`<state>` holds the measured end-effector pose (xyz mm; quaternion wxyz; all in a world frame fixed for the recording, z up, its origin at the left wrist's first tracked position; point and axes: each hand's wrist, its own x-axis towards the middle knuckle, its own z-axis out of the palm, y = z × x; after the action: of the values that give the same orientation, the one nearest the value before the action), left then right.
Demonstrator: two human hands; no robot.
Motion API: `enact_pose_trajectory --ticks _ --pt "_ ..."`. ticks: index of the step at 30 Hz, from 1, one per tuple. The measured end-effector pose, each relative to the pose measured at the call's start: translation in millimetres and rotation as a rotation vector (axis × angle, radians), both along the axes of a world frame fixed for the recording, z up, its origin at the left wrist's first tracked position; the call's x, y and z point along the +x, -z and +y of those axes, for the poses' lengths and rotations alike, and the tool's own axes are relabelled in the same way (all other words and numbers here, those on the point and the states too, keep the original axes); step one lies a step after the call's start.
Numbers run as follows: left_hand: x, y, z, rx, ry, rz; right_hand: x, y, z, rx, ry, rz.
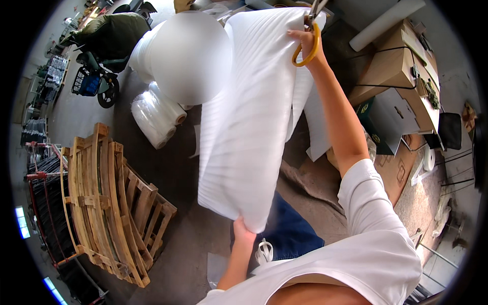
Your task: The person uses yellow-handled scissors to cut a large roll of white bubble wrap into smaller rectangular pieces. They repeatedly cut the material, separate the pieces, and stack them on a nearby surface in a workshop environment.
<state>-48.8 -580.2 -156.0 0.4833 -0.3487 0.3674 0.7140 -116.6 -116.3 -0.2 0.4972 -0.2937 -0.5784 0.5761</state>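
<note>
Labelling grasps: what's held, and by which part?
Left grip: white sheet, by its lower end. Right grip: scissors, at the yellow handle; pinch on the sheet's upper end unclear.

In the middle, a foam sheet [244,117], between left hand [243,234] at the near end and right hand [308,44] at the far end, scissors [317,43] at the latter. To the sheet's left, plastic rolls [152,119] on the floor; farther left and beyond, a scooter [94,63] with basket [85,81] in front. Nearer than the scooter, pallets [101,202], just right of a rack [48,218]. To the right, past the right hand, a cardboard box [378,76].
</note>
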Motion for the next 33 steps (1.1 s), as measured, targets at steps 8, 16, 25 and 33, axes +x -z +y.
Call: enact_pose_trajectory --ticks 8,16,25,33 --pt "-58 101 -32 -0.199 -0.058 -0.147 107 203 -21 -0.184 0.206 -0.437" --pt "-29 86 -7 0.337 0.163 -0.346 250 302 -316 -1.198 0.402 -0.289" --pt "-7 136 -2 0.104 0.349 -0.335 203 247 -475 -1.248 0.528 0.679" --pt "7 173 -33 -0.241 0.243 -0.325 239 291 -417 -0.868 1.209 0.105"
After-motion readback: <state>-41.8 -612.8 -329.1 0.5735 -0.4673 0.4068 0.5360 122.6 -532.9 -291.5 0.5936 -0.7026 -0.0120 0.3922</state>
